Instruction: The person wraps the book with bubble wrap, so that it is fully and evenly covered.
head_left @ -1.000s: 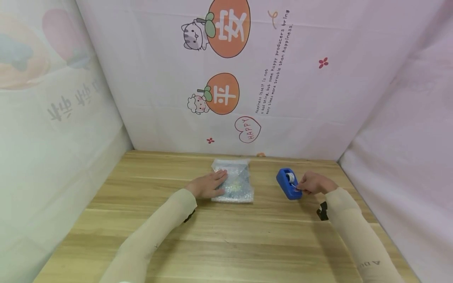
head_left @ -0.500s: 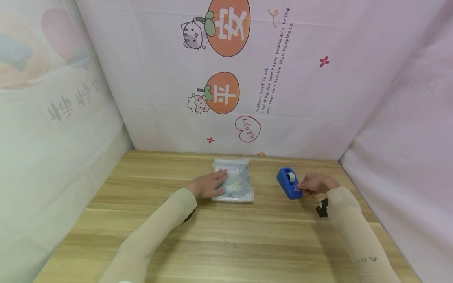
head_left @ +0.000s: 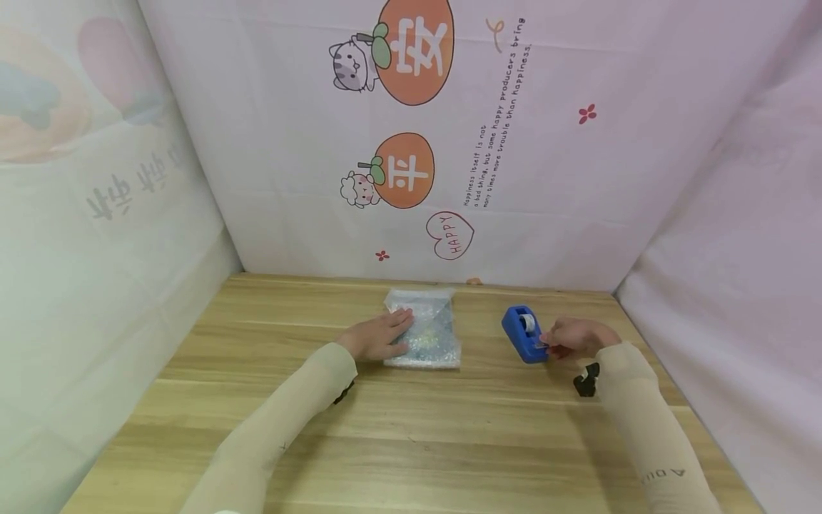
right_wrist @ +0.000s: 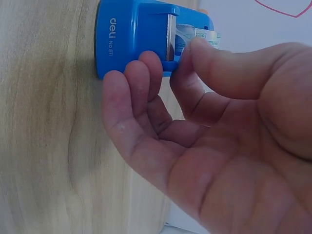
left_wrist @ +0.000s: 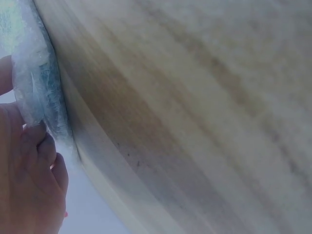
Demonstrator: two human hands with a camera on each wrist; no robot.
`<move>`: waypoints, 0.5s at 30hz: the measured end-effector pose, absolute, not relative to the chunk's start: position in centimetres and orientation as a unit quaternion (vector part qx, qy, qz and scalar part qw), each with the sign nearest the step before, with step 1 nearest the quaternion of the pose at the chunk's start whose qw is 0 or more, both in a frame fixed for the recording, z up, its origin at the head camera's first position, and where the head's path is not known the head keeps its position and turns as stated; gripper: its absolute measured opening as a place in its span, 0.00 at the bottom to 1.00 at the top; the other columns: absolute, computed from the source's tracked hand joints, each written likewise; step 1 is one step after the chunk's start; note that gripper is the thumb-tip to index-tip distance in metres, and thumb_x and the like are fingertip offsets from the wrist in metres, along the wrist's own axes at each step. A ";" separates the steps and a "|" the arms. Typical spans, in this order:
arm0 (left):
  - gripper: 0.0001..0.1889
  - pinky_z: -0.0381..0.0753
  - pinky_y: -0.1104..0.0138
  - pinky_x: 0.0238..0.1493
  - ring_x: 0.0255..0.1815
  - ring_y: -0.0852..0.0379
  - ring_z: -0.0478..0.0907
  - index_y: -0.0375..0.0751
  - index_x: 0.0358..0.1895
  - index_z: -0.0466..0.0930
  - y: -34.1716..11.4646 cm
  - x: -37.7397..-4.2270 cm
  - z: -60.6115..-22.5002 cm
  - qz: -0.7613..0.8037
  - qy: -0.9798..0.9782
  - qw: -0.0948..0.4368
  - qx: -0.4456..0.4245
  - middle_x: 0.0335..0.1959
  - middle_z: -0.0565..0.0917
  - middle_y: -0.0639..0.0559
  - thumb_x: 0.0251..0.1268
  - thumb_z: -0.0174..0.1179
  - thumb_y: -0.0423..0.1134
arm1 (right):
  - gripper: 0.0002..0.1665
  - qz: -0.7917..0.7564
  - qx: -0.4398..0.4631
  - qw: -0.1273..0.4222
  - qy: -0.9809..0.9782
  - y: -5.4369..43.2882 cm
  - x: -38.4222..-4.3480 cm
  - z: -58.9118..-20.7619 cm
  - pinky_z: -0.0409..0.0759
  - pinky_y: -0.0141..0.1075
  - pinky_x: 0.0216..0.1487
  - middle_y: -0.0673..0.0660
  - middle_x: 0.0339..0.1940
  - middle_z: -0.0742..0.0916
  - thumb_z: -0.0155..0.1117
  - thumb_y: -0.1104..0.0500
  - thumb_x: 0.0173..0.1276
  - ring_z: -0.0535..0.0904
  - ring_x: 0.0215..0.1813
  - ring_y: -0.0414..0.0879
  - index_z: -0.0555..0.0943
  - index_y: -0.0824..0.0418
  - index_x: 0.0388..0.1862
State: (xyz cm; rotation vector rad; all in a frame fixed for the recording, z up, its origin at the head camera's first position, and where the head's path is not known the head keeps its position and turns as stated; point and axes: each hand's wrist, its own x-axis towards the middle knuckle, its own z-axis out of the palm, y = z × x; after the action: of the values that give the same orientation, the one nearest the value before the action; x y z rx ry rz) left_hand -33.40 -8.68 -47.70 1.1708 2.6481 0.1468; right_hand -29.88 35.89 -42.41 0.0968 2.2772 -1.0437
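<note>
A flat bubble-wrapped package [head_left: 432,335] lies on the wooden table, bluish with a pale yellow patch showing through. My left hand [head_left: 377,337] rests on its left side with fingers extended; the left wrist view has the package edge [left_wrist: 36,73] beside the fingers. To the right stands a blue tape dispenser [head_left: 523,335] with a small white roll. My right hand [head_left: 574,337] is at its front end. In the right wrist view, thumb and index finger pinch clear tape [right_wrist: 185,34] close to the serrated cutter [right_wrist: 169,36], other fingers loosely curled near the dispenser's body.
The wooden table [head_left: 411,442] is bounded at the back by a printed cloth wall [head_left: 526,235], with more cloth on the left [head_left: 96,285] and right [head_left: 726,285]. A black wrist-camera mount [head_left: 586,380] hangs under the right cuff.
My right hand has shifted slightly right and down at the dispenser's front, still pinching the tape. The left hand, package and dispenser look nearly unmoved.
</note>
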 end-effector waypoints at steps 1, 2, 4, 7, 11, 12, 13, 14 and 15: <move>0.38 0.49 0.52 0.90 0.91 0.44 0.42 0.38 0.87 0.44 -8.7 -33.4 -47.7 0.050 0.907 0.121 0.400 0.90 0.44 0.43 0.88 0.40 0.57 | 0.10 -0.400 0.042 0.310 0.862 35.9 -29.8 -42.4 0.86 0.42 0.52 0.54 0.36 0.80 0.51 0.62 0.85 0.77 0.41 0.46 0.76 0.68 0.44; 0.38 0.49 0.52 0.90 0.91 0.45 0.42 0.38 0.87 0.44 -8.6 -33.4 -47.8 0.050 0.907 0.120 0.399 0.90 0.44 0.43 0.88 0.40 0.57 | 0.09 -0.404 0.044 0.308 0.860 35.9 -29.8 -42.4 0.86 0.42 0.53 0.54 0.37 0.80 0.51 0.62 0.85 0.77 0.42 0.47 0.75 0.68 0.45; 0.38 0.49 0.52 0.90 0.91 0.45 0.42 0.38 0.87 0.44 -8.6 -33.4 -47.8 0.050 0.908 0.121 0.398 0.90 0.44 0.44 0.88 0.40 0.57 | 0.08 -0.411 0.053 0.306 0.857 36.0 -29.8 -42.5 0.86 0.43 0.54 0.56 0.39 0.80 0.52 0.62 0.84 0.78 0.43 0.48 0.73 0.68 0.47; 0.38 0.50 0.53 0.90 0.91 0.45 0.42 0.39 0.87 0.44 -8.6 -33.5 -48.0 0.049 0.908 0.121 0.397 0.90 0.44 0.44 0.87 0.40 0.57 | 0.08 -0.417 0.062 0.303 0.855 36.1 -29.8 -42.5 0.87 0.43 0.53 0.57 0.39 0.81 0.53 0.62 0.83 0.79 0.43 0.48 0.72 0.68 0.46; 0.39 0.50 0.53 0.90 0.91 0.46 0.42 0.39 0.87 0.44 -8.6 -33.6 -48.0 0.051 0.908 0.125 0.397 0.90 0.44 0.44 0.87 0.40 0.58 | 0.09 -0.419 0.064 0.295 0.856 36.2 -29.9 -42.5 0.88 0.43 0.54 0.58 0.40 0.83 0.54 0.61 0.82 0.81 0.43 0.49 0.75 0.69 0.45; 0.39 0.50 0.53 0.90 0.91 0.46 0.41 0.39 0.87 0.44 -8.6 -33.7 -48.0 0.051 0.908 0.125 0.398 0.90 0.43 0.45 0.87 0.40 0.58 | 0.09 -0.421 0.065 0.293 0.856 36.3 -29.8 -42.5 0.88 0.43 0.54 0.58 0.40 0.84 0.53 0.61 0.82 0.81 0.44 0.49 0.75 0.68 0.45; 0.39 0.50 0.52 0.90 0.91 0.46 0.41 0.39 0.87 0.43 -8.6 -33.7 -48.0 0.051 0.907 0.126 0.398 0.90 0.43 0.45 0.87 0.40 0.58 | 0.09 -0.423 0.068 0.291 0.855 36.3 -29.8 -42.5 0.88 0.43 0.55 0.58 0.41 0.84 0.53 0.61 0.82 0.81 0.44 0.49 0.75 0.68 0.45; 0.39 0.49 0.52 0.90 0.91 0.46 0.41 0.39 0.87 0.44 -8.6 -33.7 -48.0 0.052 0.907 0.126 0.399 0.90 0.43 0.45 0.87 0.40 0.58 | 0.09 -0.424 0.069 0.290 0.855 36.2 -29.7 -42.4 0.88 0.44 0.56 0.58 0.41 0.84 0.53 0.62 0.82 0.81 0.45 0.49 0.74 0.67 0.43; 0.39 0.50 0.52 0.90 0.91 0.46 0.41 0.39 0.87 0.44 -8.7 -33.7 -47.9 0.051 0.907 0.126 0.399 0.90 0.43 0.44 0.87 0.40 0.58 | 0.08 -0.427 0.072 0.290 0.854 36.2 -29.7 -42.4 0.88 0.44 0.57 0.59 0.42 0.84 0.53 0.62 0.82 0.81 0.45 0.50 0.74 0.67 0.44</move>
State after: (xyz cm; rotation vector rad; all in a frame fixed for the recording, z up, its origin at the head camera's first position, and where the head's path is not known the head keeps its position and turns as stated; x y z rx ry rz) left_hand -33.69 -8.65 -47.95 1.1627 2.6409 0.1494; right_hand -29.66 36.17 -42.36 0.1908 2.2779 -1.1392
